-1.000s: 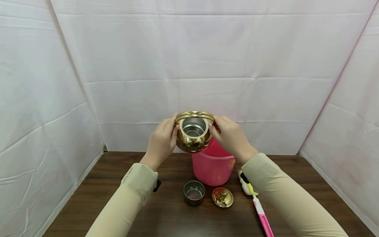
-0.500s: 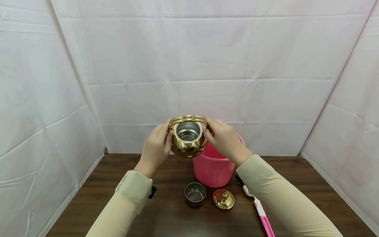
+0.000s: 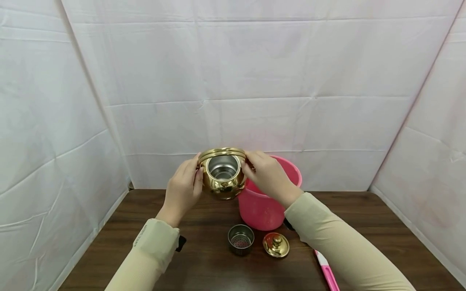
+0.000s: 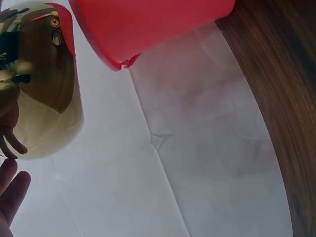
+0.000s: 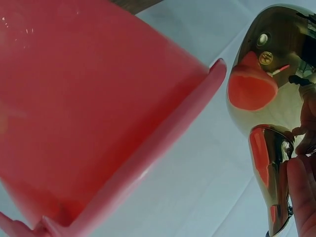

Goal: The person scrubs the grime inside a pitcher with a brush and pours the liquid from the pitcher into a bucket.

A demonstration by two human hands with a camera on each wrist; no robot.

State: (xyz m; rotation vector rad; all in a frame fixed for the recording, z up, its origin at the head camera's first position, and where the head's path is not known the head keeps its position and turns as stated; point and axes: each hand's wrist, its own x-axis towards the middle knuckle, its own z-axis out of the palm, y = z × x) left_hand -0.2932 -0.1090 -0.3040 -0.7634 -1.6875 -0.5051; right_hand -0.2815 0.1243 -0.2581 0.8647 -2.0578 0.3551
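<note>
A shiny gold teapot (image 3: 225, 186) hangs above the table, its open mouth tilted toward the head camera so the steel inside shows. My left hand (image 3: 182, 188) grips its left side, thumb near the rim, while my right hand (image 3: 268, 176) holds the opposite side. Over the mouth arches the gold handle (image 3: 223, 152). In the right wrist view the spout (image 5: 266, 173) is beside the right fingers (image 5: 302, 195). Left fingers (image 4: 14, 192) touch the polished body in the left wrist view. The pink bucket (image 3: 260, 210) stands just right of the teapot, partly behind my right hand.
On the wooden table (image 3: 204, 258) sit a dark metal strainer basket (image 3: 241, 239) and, right of it, the gold lid (image 3: 276, 245). A pink and white brush handle (image 3: 327, 271) lies partly under my right sleeve. White cloth walls (image 3: 233, 81) surround the table.
Both hands have carried the teapot left and slightly down, from over the bucket's left part to beside it. More of the bucket's opening shows, and the right sleeve now covers the brush head.
</note>
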